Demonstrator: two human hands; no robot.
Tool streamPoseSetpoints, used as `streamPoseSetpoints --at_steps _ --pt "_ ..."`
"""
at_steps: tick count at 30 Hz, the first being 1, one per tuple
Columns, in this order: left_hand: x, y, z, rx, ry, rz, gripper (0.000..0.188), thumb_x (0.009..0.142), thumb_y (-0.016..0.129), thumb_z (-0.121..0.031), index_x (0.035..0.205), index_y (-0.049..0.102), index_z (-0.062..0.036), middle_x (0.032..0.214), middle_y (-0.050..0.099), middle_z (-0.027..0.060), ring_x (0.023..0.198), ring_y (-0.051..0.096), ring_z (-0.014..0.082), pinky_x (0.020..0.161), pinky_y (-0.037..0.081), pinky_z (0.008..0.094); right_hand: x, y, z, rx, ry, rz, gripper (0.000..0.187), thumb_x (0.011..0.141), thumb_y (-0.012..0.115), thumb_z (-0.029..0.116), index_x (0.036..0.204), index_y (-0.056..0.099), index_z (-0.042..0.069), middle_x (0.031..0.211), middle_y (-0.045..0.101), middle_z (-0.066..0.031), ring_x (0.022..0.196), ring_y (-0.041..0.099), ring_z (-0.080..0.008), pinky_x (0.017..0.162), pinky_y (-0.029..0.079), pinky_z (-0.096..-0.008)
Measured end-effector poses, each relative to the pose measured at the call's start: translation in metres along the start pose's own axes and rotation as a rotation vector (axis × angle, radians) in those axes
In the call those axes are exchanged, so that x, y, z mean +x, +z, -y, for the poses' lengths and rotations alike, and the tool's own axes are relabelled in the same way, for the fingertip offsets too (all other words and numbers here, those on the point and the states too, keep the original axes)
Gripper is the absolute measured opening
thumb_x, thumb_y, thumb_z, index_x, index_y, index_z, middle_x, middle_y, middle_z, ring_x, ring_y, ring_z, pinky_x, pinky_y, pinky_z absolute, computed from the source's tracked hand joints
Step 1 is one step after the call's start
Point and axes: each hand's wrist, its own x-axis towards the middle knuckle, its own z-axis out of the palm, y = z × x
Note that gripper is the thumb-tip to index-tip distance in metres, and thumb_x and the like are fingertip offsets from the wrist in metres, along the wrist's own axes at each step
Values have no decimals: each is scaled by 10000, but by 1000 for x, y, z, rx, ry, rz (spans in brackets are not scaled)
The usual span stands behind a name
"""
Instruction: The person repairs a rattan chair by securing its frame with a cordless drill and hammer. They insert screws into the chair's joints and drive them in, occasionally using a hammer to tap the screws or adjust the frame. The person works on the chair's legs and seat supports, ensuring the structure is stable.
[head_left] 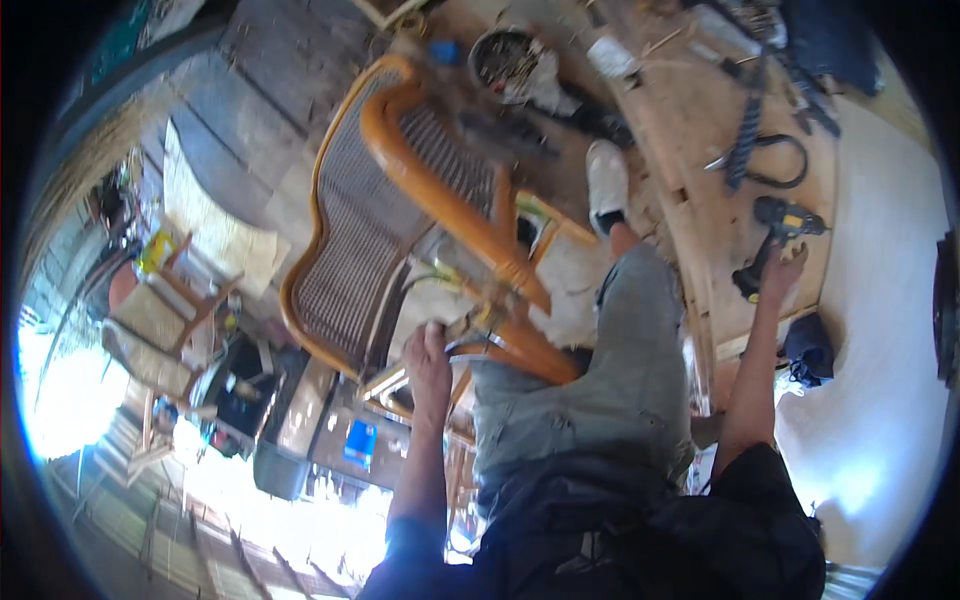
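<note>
An orange rattan chair with a woven back lies tilted in front of me, resting against my knee in grey shorts. My left hand grips a thin strip at the chair's lower frame, near a bound joint. My right hand reaches out to the right and closes on a black and yellow power drill that lies on the wooden workbench. My white shoe stands on the floor beyond the chair.
On the workbench lie a coiled black cable, a twisted cord and scattered tools. A round bowl of small parts sits on the floor by the chair. More woven chairs stand at the left, near bright daylight.
</note>
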Motion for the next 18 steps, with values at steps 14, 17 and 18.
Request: streamPoseSetpoints --at_steps 14,17,18 --pt "12 -8 -57 -250 -42 330 464 937 452 -408 1017 577 32 869 609 122 803 580 174 717 461 298 -92 48 217 693 -17 670 318 878 590 208 1122 598 4 987 637 -59 914 577 -107 815 442 -232" --pt "7 -8 -56 -230 21 346 494 921 455 -438 1030 568 30 923 588 128 863 559 192 766 440 319 -115 59 211 697 71 773 275 880 585 175 1090 609 -1 930 630 -38 837 566 -81 786 441 -229" --pt "7 -6 -57 -248 16 333 495 920 452 -438 1033 567 30 934 583 129 877 554 196 777 434 322 -123 60 211 711 120 815 264 880 583 166 1081 611 -3 921 629 -37 824 565 -77 782 442 -230"
